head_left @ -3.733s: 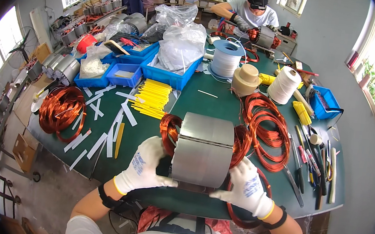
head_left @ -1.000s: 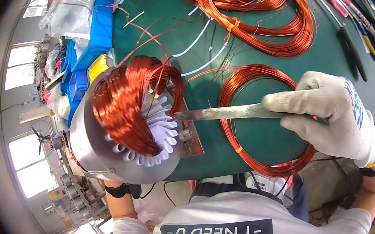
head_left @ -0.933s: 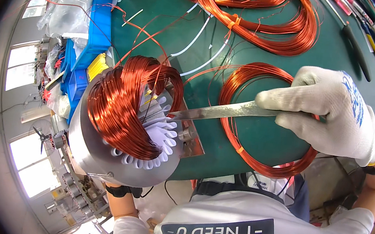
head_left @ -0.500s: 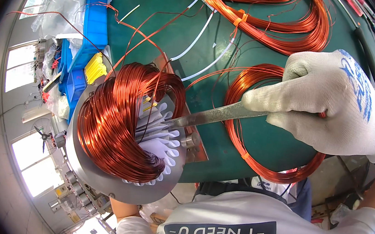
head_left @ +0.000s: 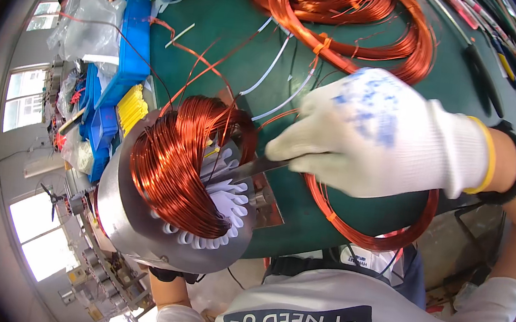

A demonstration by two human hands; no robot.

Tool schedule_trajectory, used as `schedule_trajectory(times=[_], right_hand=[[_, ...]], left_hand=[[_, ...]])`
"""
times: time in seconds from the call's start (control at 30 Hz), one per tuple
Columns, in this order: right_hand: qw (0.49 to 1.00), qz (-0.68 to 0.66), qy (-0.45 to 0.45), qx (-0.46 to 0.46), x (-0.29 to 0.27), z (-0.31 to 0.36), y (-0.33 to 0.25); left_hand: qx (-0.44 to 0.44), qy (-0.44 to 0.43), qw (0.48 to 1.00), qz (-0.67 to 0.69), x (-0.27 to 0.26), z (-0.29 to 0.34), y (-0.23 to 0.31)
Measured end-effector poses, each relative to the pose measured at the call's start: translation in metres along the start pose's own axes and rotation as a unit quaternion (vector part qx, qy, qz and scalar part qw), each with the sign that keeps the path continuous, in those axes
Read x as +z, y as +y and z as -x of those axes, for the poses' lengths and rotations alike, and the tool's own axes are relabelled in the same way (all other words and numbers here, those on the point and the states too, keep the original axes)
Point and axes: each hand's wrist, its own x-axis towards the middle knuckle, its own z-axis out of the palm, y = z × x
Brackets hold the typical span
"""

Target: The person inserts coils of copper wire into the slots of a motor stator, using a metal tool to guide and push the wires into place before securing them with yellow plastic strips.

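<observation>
My right hand (head_left: 375, 136), in a white knitted glove with blue print, is closed around a flat metal strip (head_left: 249, 171). The strip's far end reaches in among the white paper slot liners (head_left: 227, 203) of a motor stator (head_left: 118, 199). A thick bundle of copper wire (head_left: 175, 164) arches over the stator's opening, and loose wire ends rise from it. My left forearm (head_left: 168, 292) comes up below the stator, a black band at the wrist. The left hand itself is hidden behind the stator, so its fingers do not show.
On the green tabletop (head_left: 203, 24), large copper wire coils (head_left: 344, 18) lie at the back and a smaller coil (head_left: 382, 242) lies beneath my right hand. Blue bins (head_left: 134, 45) and yellow strips (head_left: 132, 107) stand at left. Hand tools (head_left: 484, 78) lie at far right.
My right hand has moved left, close to the stator, and less of the metal strip shows. The stator has tilted, so more of its outer wall is visible.
</observation>
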Motion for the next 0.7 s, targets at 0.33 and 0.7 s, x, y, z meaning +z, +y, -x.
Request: schedule_trajectory(times=[0.33, 0.7], right_hand=[[0.899, -0.180, -0.233, 0.324, -0.027, -0.027, -0.007], [0.939, -0.128, -0.184, 0.259, 0.013, -0.043, -0.018]], left_hand=[[0.027, 0.018, 0.999, 0.009, -0.006, -0.001, -0.006], [0.069, -0.006, 0.998, -0.003, 0.026, -0.061, 0.021]])
